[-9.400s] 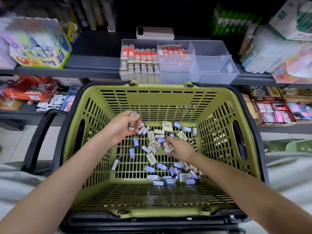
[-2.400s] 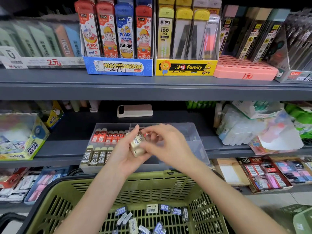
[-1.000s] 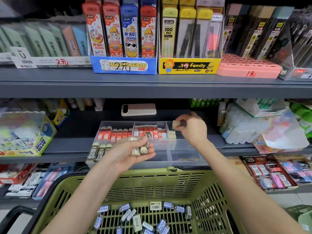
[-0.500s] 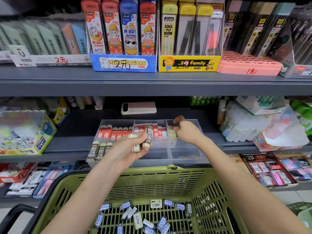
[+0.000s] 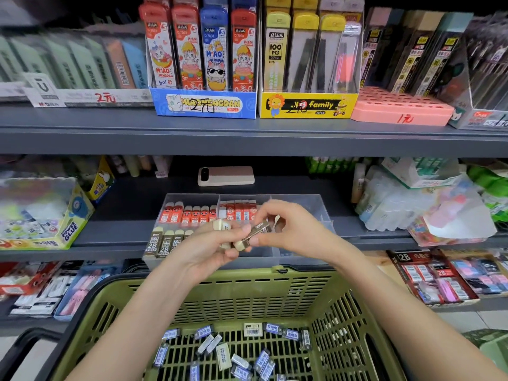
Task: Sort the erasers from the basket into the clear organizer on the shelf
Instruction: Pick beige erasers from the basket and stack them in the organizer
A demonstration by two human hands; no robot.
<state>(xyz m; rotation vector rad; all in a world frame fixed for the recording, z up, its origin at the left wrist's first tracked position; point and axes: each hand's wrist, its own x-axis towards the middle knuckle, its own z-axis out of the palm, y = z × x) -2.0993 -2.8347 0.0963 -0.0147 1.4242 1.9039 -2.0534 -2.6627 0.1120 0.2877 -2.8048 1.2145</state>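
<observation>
My left hand [image 5: 204, 247] is held palm up in front of the clear organizer [image 5: 316, 207], gripping a few cream erasers with dark sleeves. My right hand [image 5: 291, 229] meets it and pinches one of those erasers [image 5: 251, 234] by its sleeve. The organizer sits on the middle shelf; its left compartment holds red-sleeved and brown 2B erasers [image 5: 165, 242], its middle one red-and-white erasers [image 5: 237, 211]. The right compartment is mostly hidden by my hands. Below, the green basket [image 5: 239, 287] holds several loose blue-labelled erasers [image 5: 233, 353].
A beige phone [image 5: 226, 176] lies behind the organizer. A glue box [image 5: 46, 215] stands to the left and plastic-wrapped packs [image 5: 412, 204] to the right. The upper shelf [image 5: 247, 134] carries pencil-lead display boxes. Lower shelves hold more eraser packs [image 5: 439, 273].
My right hand has come back from the organizer's right compartment to my left hand and taken hold of another eraser. My left hand stayed roughly in place.
</observation>
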